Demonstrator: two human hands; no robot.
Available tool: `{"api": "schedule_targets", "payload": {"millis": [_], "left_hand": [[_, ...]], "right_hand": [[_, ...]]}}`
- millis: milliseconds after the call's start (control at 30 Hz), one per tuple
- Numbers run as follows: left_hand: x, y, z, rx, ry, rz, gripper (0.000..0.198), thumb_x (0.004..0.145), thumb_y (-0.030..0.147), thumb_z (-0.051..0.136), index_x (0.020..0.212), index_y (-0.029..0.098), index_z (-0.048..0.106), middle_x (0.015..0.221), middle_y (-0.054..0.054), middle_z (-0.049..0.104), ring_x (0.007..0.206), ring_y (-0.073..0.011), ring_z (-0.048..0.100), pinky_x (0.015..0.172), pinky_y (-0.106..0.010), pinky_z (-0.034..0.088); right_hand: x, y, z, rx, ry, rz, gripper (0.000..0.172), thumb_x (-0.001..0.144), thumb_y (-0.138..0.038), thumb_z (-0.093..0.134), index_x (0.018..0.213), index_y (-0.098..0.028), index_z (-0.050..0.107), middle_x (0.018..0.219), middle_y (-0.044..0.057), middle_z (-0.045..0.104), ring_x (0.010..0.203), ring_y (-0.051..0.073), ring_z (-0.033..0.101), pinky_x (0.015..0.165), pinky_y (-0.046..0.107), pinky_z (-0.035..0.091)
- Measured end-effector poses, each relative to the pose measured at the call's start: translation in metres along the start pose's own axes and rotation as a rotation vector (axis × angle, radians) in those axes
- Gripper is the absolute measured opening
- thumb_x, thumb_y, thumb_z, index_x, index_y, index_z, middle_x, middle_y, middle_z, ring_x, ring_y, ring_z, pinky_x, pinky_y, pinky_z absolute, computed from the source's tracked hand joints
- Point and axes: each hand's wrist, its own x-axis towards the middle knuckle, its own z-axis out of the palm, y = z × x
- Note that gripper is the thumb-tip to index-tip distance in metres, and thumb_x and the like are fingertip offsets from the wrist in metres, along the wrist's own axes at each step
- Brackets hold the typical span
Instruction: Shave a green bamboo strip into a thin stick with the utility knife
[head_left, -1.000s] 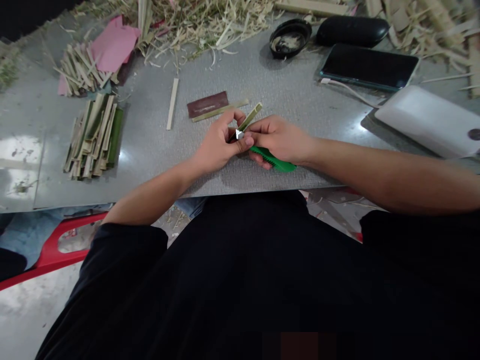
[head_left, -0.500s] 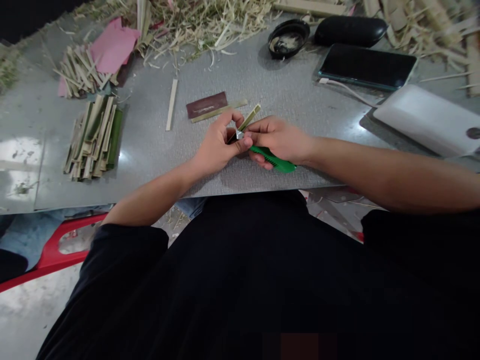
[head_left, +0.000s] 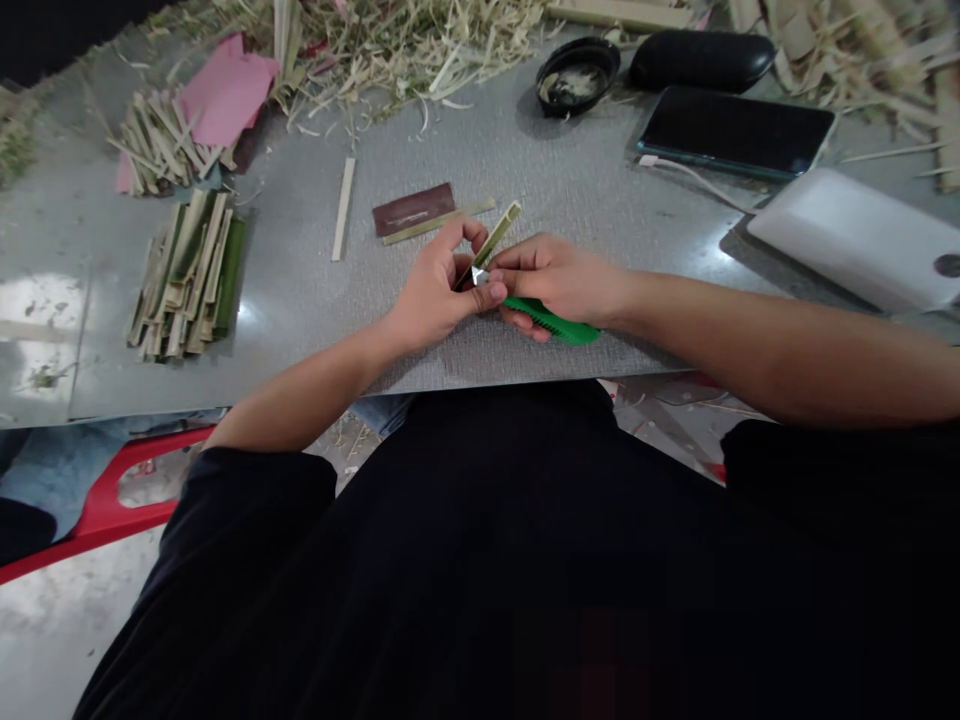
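My left hand (head_left: 441, 283) is closed around a narrow bamboo strip (head_left: 498, 232), whose far end sticks up to the right past the fingers. In my right hand (head_left: 553, 277) is a green utility knife (head_left: 562, 325), its handle lying under the palm. The short metal blade (head_left: 478, 275) rests against the strip between the two hands. My left thumb reaches over to the knife's front end. The strip's lower end is hidden by the left fingers. Just beyond the left hand lie a dark brown rectangular piece (head_left: 412, 208) and another thin strip (head_left: 472, 212).
A pale strip (head_left: 343, 210) lies left of the brown piece. Bundled bamboo pieces (head_left: 187, 275) and pink paper (head_left: 229, 88) are at the left. A black dish (head_left: 577, 80), black case (head_left: 701, 60), phone (head_left: 735, 132) and white power bank (head_left: 855, 240) sit at right. Shavings (head_left: 420, 45) cover the back.
The knife handle has shifted slightly to the right with my right hand. The strip's far end has risen a little. My left hand stays almost in place.
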Motion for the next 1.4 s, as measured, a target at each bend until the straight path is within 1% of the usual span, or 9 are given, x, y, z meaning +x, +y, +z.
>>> {"api": "schedule_targets", "payload": {"millis": [167, 333, 533, 600, 833, 933, 1133, 1267, 1400], "left_hand": [[0.004, -0.009, -0.003, -0.05, -0.019, -0.014, 0.092, 0.08, 0.084, 0.121, 0.116, 0.033, 0.054, 0.077, 0.008, 0.062, 0.066, -0.0157, 0.051, 0.061, -0.033, 0.033], [0.005, -0.009, -0.003, -0.085, -0.02, -0.003, 0.093, 0.08, 0.086, 0.12, 0.113, 0.033, 0.051, 0.072, 0.01, 0.058, 0.064, -0.0142, 0.045, 0.06, -0.033, 0.028], [0.006, -0.002, -0.002, -0.057, 0.011, -0.032, 0.091, 0.084, 0.086, 0.117, 0.108, 0.034, 0.047, 0.068, 0.013, 0.049, 0.054, -0.0143, 0.042, 0.053, -0.034, 0.021], [0.006, -0.002, -0.002, -0.047, 0.011, -0.028, 0.088, 0.086, 0.084, 0.116, 0.108, 0.034, 0.048, 0.067, 0.013, 0.05, 0.052, -0.0137, 0.04, 0.052, -0.032, 0.021], [0.001, 0.0, -0.002, -0.057, -0.016, -0.035, 0.09, 0.083, 0.071, 0.124, 0.113, 0.033, 0.047, 0.074, 0.011, 0.063, 0.053, -0.0113, 0.044, 0.052, -0.031, 0.026], [0.003, -0.002, -0.002, -0.084, -0.03, -0.019, 0.092, 0.081, 0.074, 0.124, 0.112, 0.033, 0.047, 0.072, 0.013, 0.06, 0.053, -0.011, 0.043, 0.052, -0.03, 0.026], [0.009, -0.012, -0.003, -0.057, 0.017, -0.007, 0.087, 0.088, 0.084, 0.115, 0.109, 0.032, 0.049, 0.068, 0.013, 0.051, 0.053, -0.0117, 0.042, 0.053, -0.031, 0.022], [0.009, -0.013, -0.005, -0.071, -0.031, 0.05, 0.093, 0.081, 0.086, 0.119, 0.108, 0.032, 0.048, 0.067, 0.012, 0.057, 0.057, -0.0107, 0.042, 0.054, -0.03, 0.024], [0.004, -0.003, -0.002, -0.054, -0.032, -0.007, 0.092, 0.08, 0.075, 0.124, 0.112, 0.032, 0.049, 0.074, 0.011, 0.062, 0.058, -0.0102, 0.046, 0.057, -0.028, 0.028]], "right_hand": [[-0.002, -0.002, 0.0, 0.004, 0.008, 0.001, 0.058, 0.129, -0.049, 0.089, 0.083, -0.024, 0.064, 0.061, -0.001, 0.066, 0.042, 0.014, 0.059, 0.041, 0.026, 0.047], [-0.003, -0.001, 0.008, -0.003, 0.112, 0.002, 0.057, 0.131, -0.051, 0.087, 0.085, -0.024, 0.066, 0.062, -0.001, 0.065, 0.042, 0.014, 0.059, 0.041, 0.027, 0.046], [-0.005, -0.007, 0.021, -0.007, 0.265, -0.019, 0.056, 0.138, -0.015, 0.062, 0.084, -0.024, 0.063, 0.057, -0.003, 0.065, 0.04, 0.013, 0.059, 0.042, 0.023, 0.046], [-0.005, -0.009, 0.022, -0.004, 0.263, -0.015, 0.058, 0.137, -0.009, 0.057, 0.082, -0.024, 0.061, 0.055, -0.003, 0.064, 0.04, 0.012, 0.059, 0.041, 0.022, 0.046], [-0.001, -0.004, 0.011, -0.009, 0.077, 0.011, 0.058, 0.137, -0.032, 0.076, 0.08, -0.023, 0.064, 0.058, -0.003, 0.064, 0.039, 0.012, 0.058, 0.039, 0.023, 0.046], [-0.001, -0.002, 0.01, 0.004, 0.084, 0.012, 0.055, 0.137, -0.033, 0.076, 0.084, -0.023, 0.065, 0.059, -0.003, 0.065, 0.039, 0.012, 0.058, 0.04, 0.024, 0.046], [-0.003, -0.002, 0.019, 0.032, 0.215, -0.046, 0.053, 0.14, -0.022, 0.064, 0.087, -0.024, 0.06, 0.057, -0.003, 0.063, 0.042, 0.011, 0.059, 0.041, 0.02, 0.044], [-0.001, -0.003, 0.014, 0.011, 0.128, -0.016, 0.055, 0.138, -0.028, 0.071, 0.085, -0.024, 0.061, 0.059, -0.003, 0.062, 0.041, 0.012, 0.057, 0.041, 0.023, 0.044], [0.0, -0.001, 0.007, -0.005, 0.038, 0.016, 0.057, 0.135, -0.043, 0.08, 0.084, -0.024, 0.063, 0.062, -0.002, 0.063, 0.041, 0.013, 0.057, 0.041, 0.026, 0.046]]}}
